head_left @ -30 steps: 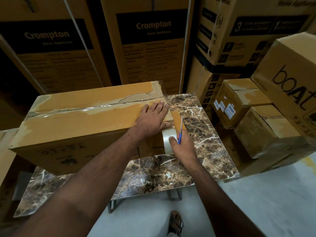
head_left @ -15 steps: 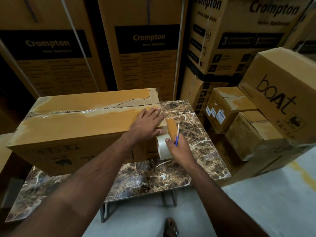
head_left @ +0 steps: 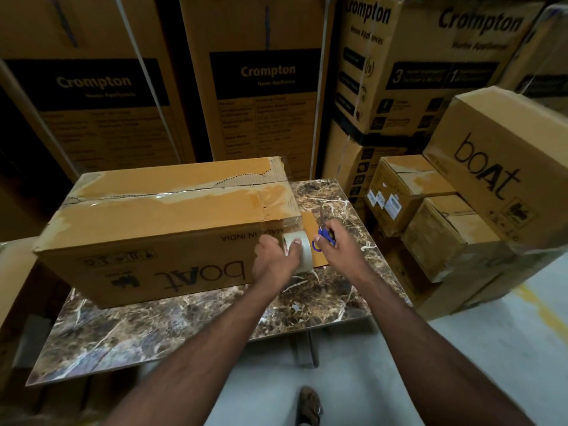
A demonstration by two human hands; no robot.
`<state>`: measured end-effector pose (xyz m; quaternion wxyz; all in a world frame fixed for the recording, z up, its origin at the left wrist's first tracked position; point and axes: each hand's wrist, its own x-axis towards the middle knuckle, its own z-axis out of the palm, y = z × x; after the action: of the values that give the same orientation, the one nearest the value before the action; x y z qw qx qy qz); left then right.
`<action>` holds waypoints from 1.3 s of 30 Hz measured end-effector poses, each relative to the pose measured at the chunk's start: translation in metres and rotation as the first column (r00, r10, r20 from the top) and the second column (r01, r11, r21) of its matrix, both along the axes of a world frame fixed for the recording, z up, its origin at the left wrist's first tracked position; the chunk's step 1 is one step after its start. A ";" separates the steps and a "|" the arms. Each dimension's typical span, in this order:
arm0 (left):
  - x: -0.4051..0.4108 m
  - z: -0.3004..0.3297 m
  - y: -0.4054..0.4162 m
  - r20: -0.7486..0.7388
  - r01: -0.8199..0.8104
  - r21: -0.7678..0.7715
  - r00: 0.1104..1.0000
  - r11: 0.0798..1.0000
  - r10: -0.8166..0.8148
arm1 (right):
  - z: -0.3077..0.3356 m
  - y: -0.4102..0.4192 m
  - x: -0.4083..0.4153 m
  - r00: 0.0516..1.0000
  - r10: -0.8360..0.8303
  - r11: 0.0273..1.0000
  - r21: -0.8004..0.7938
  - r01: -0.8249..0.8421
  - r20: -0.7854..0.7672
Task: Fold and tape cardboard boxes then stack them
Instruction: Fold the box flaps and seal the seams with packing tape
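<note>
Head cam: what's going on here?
A person is taping a boAt cardboard box that lies on a marble-topped table. The left hand grips a roll of clear tape at the box's right end, with tape stretched up to the top corner. The right hand holds blue-handled scissors, blades pointing up beside the strip, seemingly ready to cut. The top seam is already taped. More boxes are stacked around.

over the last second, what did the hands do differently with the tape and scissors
The left hand came off the top of the brown cardboard boat box and now grips the white roll of clear tape at the box's right end. The right hand let the roll go and keeps only the blue-handled scissors, blades up. The box stayed on the marble-patterned table.
</note>
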<state>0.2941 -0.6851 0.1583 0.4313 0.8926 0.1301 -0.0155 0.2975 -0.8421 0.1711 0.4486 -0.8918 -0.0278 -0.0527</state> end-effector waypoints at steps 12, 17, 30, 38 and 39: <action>-0.005 -0.012 -0.010 -0.109 -0.040 -0.537 0.994 0.843 -0.022 | 0.014 -0.033 0.017 0.971 0.133 0.991 0.020 -0.132 -0.197; -0.004 -0.005 -0.011 -0.081 -0.108 -0.542 0.994 0.834 0.076 | 0.017 -0.048 0.051 0.791 0.230 0.923 0.384 0.007 -0.566; -0.011 -0.018 -0.027 -0.018 -0.230 -0.428 0.969 0.874 0.246 | 0.012 -0.086 0.094 0.489 0.573 0.775 0.240 -0.585 -0.657; -0.015 -0.021 -0.040 0.015 -0.223 -0.474 0.965 0.852 0.261 | 0.043 -0.079 0.123 0.438 0.535 0.658 0.031 -0.752 -0.723; -0.016 -0.021 -0.040 0.018 -0.224 -0.472 0.965 0.853 0.263 | 0.045 -0.076 0.126 0.420 0.539 0.657 0.053 -0.752 -0.730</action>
<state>0.2781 -0.7249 0.1369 0.6363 0.7390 0.2166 0.0448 0.4236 -0.9183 0.2163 0.2759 -0.8133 -0.2099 0.4673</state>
